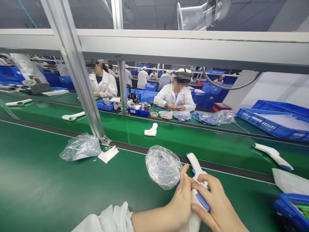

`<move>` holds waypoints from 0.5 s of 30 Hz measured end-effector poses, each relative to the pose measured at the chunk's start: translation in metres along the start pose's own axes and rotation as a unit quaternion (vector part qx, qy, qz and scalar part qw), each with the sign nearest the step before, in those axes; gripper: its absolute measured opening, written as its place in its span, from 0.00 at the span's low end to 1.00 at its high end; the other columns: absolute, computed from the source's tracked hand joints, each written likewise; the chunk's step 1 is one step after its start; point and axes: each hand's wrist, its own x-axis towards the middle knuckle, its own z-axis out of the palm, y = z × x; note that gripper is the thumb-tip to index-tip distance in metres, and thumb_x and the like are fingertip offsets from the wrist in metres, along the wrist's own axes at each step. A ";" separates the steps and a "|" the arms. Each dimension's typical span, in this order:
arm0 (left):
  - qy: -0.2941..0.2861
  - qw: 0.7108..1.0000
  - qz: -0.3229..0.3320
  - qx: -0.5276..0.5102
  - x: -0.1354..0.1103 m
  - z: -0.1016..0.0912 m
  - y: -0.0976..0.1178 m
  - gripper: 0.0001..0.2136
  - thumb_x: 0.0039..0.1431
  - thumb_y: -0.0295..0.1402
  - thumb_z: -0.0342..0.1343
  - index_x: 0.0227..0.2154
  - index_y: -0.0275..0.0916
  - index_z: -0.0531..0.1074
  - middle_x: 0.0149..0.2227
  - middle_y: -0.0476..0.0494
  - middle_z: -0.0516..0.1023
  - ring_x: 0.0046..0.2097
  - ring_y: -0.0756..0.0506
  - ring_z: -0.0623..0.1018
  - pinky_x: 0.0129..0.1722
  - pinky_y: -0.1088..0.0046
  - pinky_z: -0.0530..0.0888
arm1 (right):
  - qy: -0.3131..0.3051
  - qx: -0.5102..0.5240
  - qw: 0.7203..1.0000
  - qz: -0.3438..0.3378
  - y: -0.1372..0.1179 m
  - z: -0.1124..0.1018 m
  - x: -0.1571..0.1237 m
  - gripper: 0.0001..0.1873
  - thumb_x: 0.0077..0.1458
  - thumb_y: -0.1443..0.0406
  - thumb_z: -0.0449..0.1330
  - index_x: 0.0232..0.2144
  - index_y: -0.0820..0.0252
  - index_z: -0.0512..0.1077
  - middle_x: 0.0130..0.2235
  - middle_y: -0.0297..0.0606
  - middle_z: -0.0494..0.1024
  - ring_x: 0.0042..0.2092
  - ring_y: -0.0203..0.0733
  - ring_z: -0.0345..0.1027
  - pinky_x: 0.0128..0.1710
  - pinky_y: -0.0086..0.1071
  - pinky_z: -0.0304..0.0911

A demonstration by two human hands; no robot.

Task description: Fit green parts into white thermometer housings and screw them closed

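Note:
Low in the head view, a white-and-blue handheld thermometer [196, 167] lies between my two hands, its narrow end pointing away from me. My left hand [182, 201] presses along its left side with the fingers nearly straight. From the right, my right hand [214, 199] closes thumb and fingers around the part with a blue panel. My fingers cover the middle, so I cannot tell whether the upper and lower white parts are one piece. A clear plastic bag [163, 167] of small metallic-looking parts lies just left of my hands.
More thermometers lie on the green belt, one ahead [151, 130] and one at right [274, 155]. Another bag [83, 147] and a crumpled white tissue [108, 154] lie left, by a metal post [74, 71]. A blue bin [289, 206] stands at lower right. Co-workers sit opposite.

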 end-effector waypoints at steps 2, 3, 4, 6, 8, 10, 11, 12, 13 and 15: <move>0.010 0.999 0.011 0.046 0.009 0.000 -0.008 0.29 0.64 0.48 0.30 0.62 0.34 0.40 0.56 0.34 0.61 0.59 0.42 0.60 0.60 0.62 0.53 | -0.003 0.018 0.998 0.058 0.008 -0.025 0.014 0.19 0.41 0.49 0.66 0.31 0.55 0.74 0.35 0.39 0.73 0.37 0.48 0.69 0.34 0.35 0.68; 0.015 0.995 0.033 0.088 0.012 -0.001 -0.013 0.28 0.64 0.45 0.34 0.61 0.34 0.43 0.55 0.34 0.61 0.58 0.42 0.61 0.59 0.61 0.55 | 0.008 0.028 0.996 0.087 0.017 -0.039 0.023 0.18 0.45 0.49 0.65 0.29 0.56 0.73 0.30 0.36 0.72 0.30 0.43 0.68 0.29 0.32 0.67; 0.010 0.988 0.062 0.141 0.015 0.000 -0.019 0.25 0.64 0.42 0.38 0.60 0.34 0.48 0.54 0.34 0.62 0.57 0.41 0.62 0.58 0.61 0.57 | 0.036 0.031 0.993 0.111 0.028 -0.054 0.032 0.17 0.50 0.50 0.61 0.29 0.58 0.72 0.27 0.35 0.71 0.27 0.39 0.66 0.25 0.30 0.65; -0.048 0.960 0.118 0.248 0.017 0.002 -0.031 0.19 0.61 0.36 0.44 0.53 0.37 0.59 0.51 0.36 0.66 0.53 0.41 0.66 0.54 0.62 0.63 | 0.107 0.036 0.982 0.155 0.054 -0.082 0.053 0.17 0.59 0.53 0.55 0.33 0.62 0.70 0.27 0.34 0.69 0.25 0.35 0.63 0.24 0.29 0.64; -0.154 0.913 0.166 0.340 0.019 0.008 -0.046 0.16 0.56 0.31 0.47 0.48 0.38 0.64 0.46 0.39 0.70 0.48 0.42 0.69 0.50 0.64 0.67 | 0.156 0.046 0.968 0.194 0.079 -0.102 0.072 0.16 0.63 0.56 0.53 0.38 0.64 0.68 0.32 0.35 0.70 0.28 0.33 0.65 0.28 0.29 0.65; -0.243 0.844 0.222 0.424 0.022 0.014 -0.064 0.20 0.52 0.29 0.51 0.49 0.38 0.64 0.51 0.38 0.67 0.52 0.39 0.67 0.53 0.60 0.66 | 0.182 0.055 0.957 0.220 0.099 -0.110 0.085 0.14 0.63 0.58 0.54 0.42 0.65 0.67 0.37 0.37 0.70 0.33 0.35 0.67 0.32 0.32 0.67; -0.274 0.808 0.246 0.461 0.025 0.017 -0.073 0.22 0.51 0.28 0.52 0.51 0.38 0.62 0.55 0.36 0.64 0.56 0.37 0.64 0.54 0.57 0.64 | 0.189 0.056 0.953 0.228 0.107 -0.112 0.087 0.14 0.62 0.59 0.54 0.43 0.65 0.67 0.39 0.38 0.70 0.35 0.37 0.67 0.34 0.33 0.67; -0.294 0.777 0.263 0.490 0.028 0.018 -0.081 0.24 0.50 0.28 0.52 0.53 0.39 0.61 0.58 0.36 0.60 0.58 0.35 0.62 0.55 0.53 0.62 | 0.195 0.055 0.951 0.234 0.113 -0.113 0.087 0.14 0.62 0.59 0.55 0.43 0.65 0.67 0.40 0.39 0.70 0.36 0.37 0.67 0.35 0.34 0.68; -0.306 0.756 0.271 0.511 0.032 0.018 -0.089 0.25 0.51 0.28 0.51 0.54 0.40 0.60 0.60 0.37 0.58 0.58 0.34 0.61 0.55 0.52 0.62 | 0.197 0.052 0.950 0.238 0.119 -0.114 0.084 0.13 0.62 0.60 0.55 0.43 0.65 0.67 0.40 0.39 0.70 0.37 0.38 0.67 0.36 0.34 0.68; -0.311 0.746 0.273 0.523 0.040 0.015 -0.097 0.22 0.54 0.26 0.48 0.53 0.43 0.62 0.60 0.40 0.61 0.56 0.37 0.66 0.53 0.57 0.66 | 0.197 0.036 0.949 0.243 0.127 -0.122 0.069 0.12 0.62 0.60 0.56 0.43 0.65 0.67 0.40 0.39 0.70 0.37 0.38 0.68 0.36 0.35 0.68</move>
